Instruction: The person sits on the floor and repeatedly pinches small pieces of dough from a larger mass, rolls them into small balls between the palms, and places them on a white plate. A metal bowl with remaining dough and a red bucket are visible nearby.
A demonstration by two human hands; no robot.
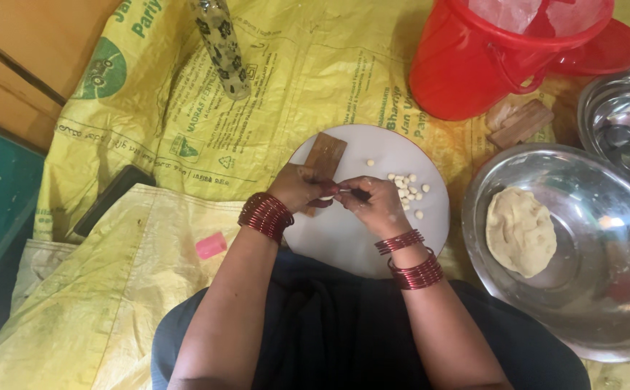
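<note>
Here, the scene in lines:
Left hand (299, 189): closed, pinching one end of a small dough piece (327, 196).
Right hand (372, 204): closed on the other end, fingertips meeting the left.
Dough piece: held just above the white round board (344, 235), near its centre.
Dough balls (407, 186): clustered at 2 o'clock on the board.
Wooden block (326, 154): at 11 o'clock on the board.
Steel bowl (582, 195): at 3 o'clock, holding a dough lump (520, 231).
Red bucket (466, 65): at 1 o'clock.
Risk: the soft piece may stick to the fingers or tear unevenly; finished balls could roll off the board's edge if nudged.
</note>
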